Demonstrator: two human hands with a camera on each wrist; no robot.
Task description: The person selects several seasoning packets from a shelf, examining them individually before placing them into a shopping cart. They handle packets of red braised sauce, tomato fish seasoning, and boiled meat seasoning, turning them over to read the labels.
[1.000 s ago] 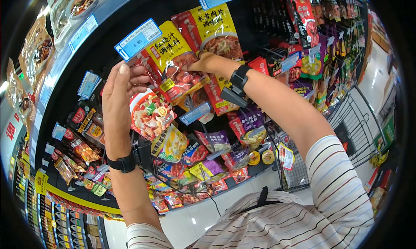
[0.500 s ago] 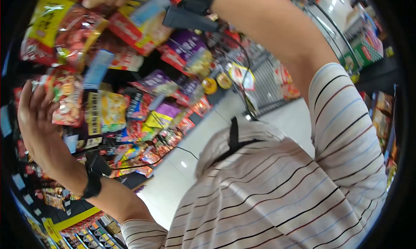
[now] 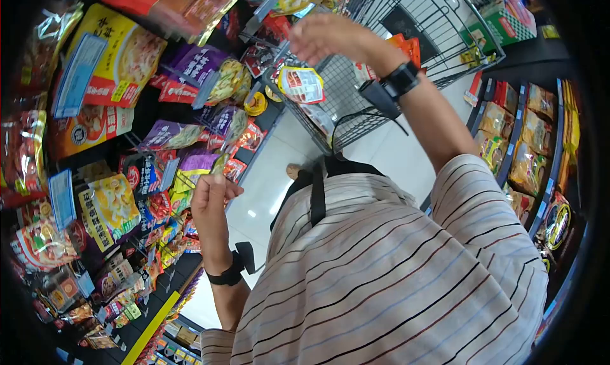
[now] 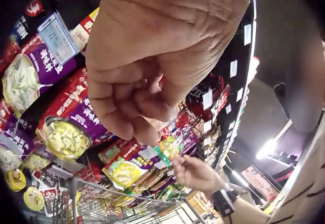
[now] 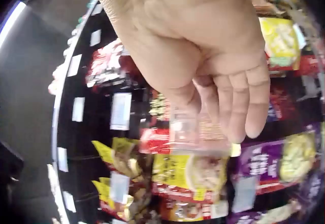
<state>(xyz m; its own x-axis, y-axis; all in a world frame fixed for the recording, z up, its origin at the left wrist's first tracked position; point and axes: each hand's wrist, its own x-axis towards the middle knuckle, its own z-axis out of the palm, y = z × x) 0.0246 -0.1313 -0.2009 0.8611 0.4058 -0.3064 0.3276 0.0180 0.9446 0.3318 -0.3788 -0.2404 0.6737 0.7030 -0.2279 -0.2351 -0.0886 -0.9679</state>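
My left hand [image 3: 213, 203] is held low beside the shelf with its fingers loosely curled. Its palm side fills the top of the left wrist view, with nothing held in the bent fingers [image 4: 139, 132]. Close by on the rack hangs a purple and yellow seasoning packet [image 3: 198, 163]. My right hand [image 3: 330, 38] is out over the edge of the wire shopping cart [image 3: 356, 120], fingers relaxed and holding nothing. The right wrist view shows its fingers [image 5: 238, 104] hanging down in front of a red packet [image 5: 155, 141] and a yellow and red seasoning packet [image 5: 175, 175].
Hanging seasoning packets fill the rack at left, including a yellow fish seasoning packet [image 3: 109, 209] and a purple packet [image 3: 200, 66]. Blue price tags [image 3: 79, 76] stick out from the hooks. Red packets [image 3: 406, 47] lie in the cart. More shelves [image 3: 521, 142] stand at right.
The right hand has come away from the yellow and red packets toward the cart. My left hand has dropped back from the rack, and the head view has turned toward the cart.
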